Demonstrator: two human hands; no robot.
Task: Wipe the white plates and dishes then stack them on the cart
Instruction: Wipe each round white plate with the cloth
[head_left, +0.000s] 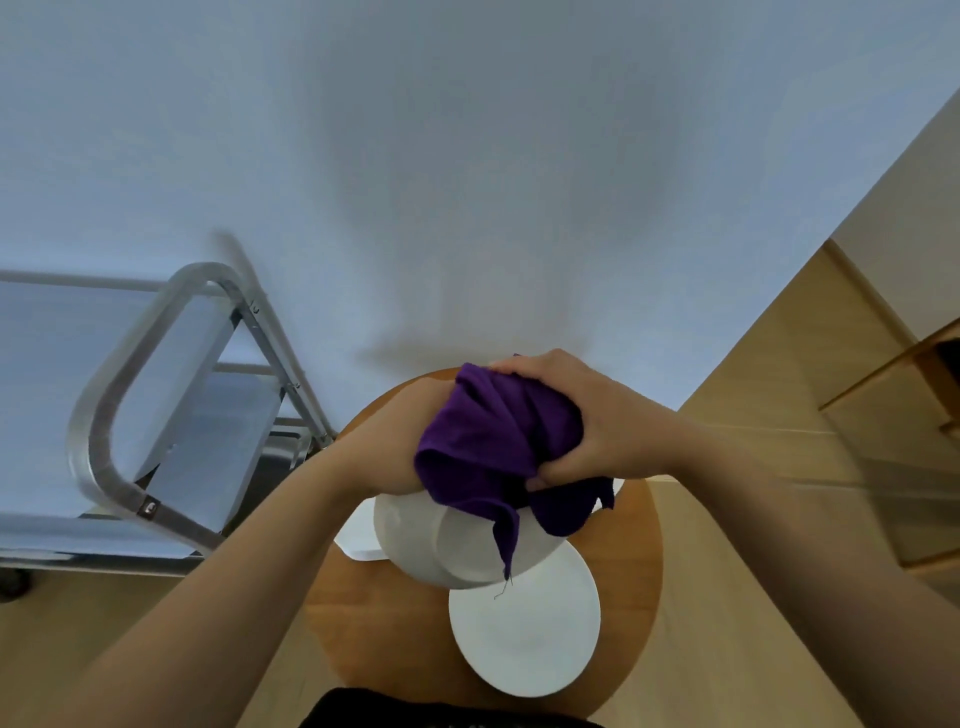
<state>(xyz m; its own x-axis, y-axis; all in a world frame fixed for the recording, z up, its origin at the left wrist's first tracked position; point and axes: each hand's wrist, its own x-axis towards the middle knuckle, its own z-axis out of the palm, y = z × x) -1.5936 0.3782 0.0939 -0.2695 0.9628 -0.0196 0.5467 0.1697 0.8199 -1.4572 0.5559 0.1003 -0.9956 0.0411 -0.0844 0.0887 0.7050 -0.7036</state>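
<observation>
I hold a white plate (441, 540) tilted above a round wooden table (363, 618). My left hand (389, 441) grips the plate's far rim, partly hidden under a purple cloth (493, 441). My right hand (582, 415) is closed around the bunched cloth and presses it against the plate. A second white plate (524, 629) lies flat on the table below. Another white dish (356, 540) shows at the table's left, mostly hidden by the held plate.
A metal cart (104, 395) with a tubular handle and flat shelves stands at the left, close to the table. A pale wall fills the upper view. Wooden floor and wooden furniture (898, 374) lie at the right.
</observation>
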